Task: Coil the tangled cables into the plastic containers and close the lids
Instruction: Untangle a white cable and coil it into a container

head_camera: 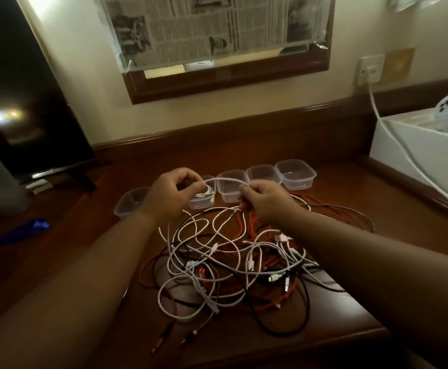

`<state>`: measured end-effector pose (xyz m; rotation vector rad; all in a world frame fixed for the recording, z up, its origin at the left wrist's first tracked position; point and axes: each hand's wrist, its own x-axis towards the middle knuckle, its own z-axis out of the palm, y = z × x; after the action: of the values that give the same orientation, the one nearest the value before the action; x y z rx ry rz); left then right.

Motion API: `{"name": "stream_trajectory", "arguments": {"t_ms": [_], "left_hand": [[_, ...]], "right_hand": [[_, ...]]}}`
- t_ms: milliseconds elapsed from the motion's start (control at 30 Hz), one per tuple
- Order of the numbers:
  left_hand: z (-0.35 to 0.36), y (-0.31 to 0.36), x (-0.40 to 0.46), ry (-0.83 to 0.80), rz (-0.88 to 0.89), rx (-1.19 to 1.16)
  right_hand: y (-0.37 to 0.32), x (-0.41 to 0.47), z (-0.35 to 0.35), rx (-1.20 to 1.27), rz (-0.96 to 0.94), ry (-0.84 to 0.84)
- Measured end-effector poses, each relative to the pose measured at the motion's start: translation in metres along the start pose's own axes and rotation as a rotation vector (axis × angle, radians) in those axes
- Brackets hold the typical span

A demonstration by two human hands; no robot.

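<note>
A tangle of white, red and black cables (pixel 233 265) lies on the wooden table (pixel 350 246). Behind it stands a row of several clear plastic containers (pixel 296 173) without lids. One container (pixel 202 199) holds a coiled white cable. My left hand (pixel 168 195) and my right hand (pixel 264 199) are raised above the tangle, each pinching the same white cable (pixel 226 179), which arches between them in front of the containers. The rest of that cable hangs down into the pile.
A dark screen on a stand (pixel 31 107) occupies the left. A white box (pixel 420 153) with a white cord running from a wall socket (pixel 370 70) sits at the right. A blue object (pixel 12 235) lies at the left edge. A framed mirror (pixel 228 49) hangs behind.
</note>
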<state>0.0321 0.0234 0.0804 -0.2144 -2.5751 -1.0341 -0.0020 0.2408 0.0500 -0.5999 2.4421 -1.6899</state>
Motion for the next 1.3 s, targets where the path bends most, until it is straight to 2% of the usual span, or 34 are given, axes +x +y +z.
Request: {"name": "stream_trajectory", "arguments": {"t_ms": [100,167,233,300,367,467,533,633,767,833,900,1000,1067,1133,1300], "left_hand": [[0.000,-0.004,-0.011,0.055,-0.070,-0.025],[0.003,-0.008,-0.019,0.009,-0.128,-0.024],[0.007,-0.010,-0.021,0.003,-0.184,-0.135],[0.008,-0.002,-0.018,0.096,-0.230,-0.251],[0.010,0.013,-0.010,0.197,-0.272,-0.358],[0.008,0.040,0.004,0.223,-0.316,-0.526],[0.007,0.058,0.009,0.207,-0.322,-0.651],[0.006,0.074,0.013,0.184,-0.310,-0.754],[0.015,0.065,0.006,0.217,-0.319,-0.833],[0.029,0.058,-0.009,0.128,-0.365,-0.892],[0.049,0.051,-0.026,-0.074,-0.376,-0.949],[0.081,0.044,-0.044,-0.391,-0.289,-0.870],[0.096,0.041,-0.047,-0.496,-0.230,-0.707],[0.108,0.043,-0.044,-0.491,-0.188,-0.539],[0.119,0.042,-0.023,-0.217,-0.250,-0.335]], "right_hand": [[-0.021,-0.007,-0.017,0.315,-0.034,0.153],[-0.030,-0.009,-0.023,0.400,-0.031,0.192],[-0.034,-0.012,-0.024,0.410,-0.026,0.176],[-0.035,-0.017,-0.021,0.356,0.008,0.097],[-0.031,-0.023,-0.015,0.276,0.067,-0.074],[-0.029,-0.033,0.002,0.054,0.064,-0.358],[-0.029,-0.036,0.015,-0.097,0.031,-0.409],[-0.032,-0.036,0.025,-0.135,0.019,-0.298],[-0.046,-0.039,0.016,0.116,0.011,-0.142],[-0.057,-0.042,0.006,0.342,-0.019,-0.089],[-0.067,-0.043,-0.004,0.558,-0.031,-0.059],[-0.075,-0.039,-0.017,0.756,-0.075,0.006],[-0.076,-0.037,-0.025,0.842,-0.106,0.037],[-0.076,-0.036,-0.034,0.865,-0.131,0.086],[-0.058,-0.041,-0.069,0.806,-0.192,0.225]]}}
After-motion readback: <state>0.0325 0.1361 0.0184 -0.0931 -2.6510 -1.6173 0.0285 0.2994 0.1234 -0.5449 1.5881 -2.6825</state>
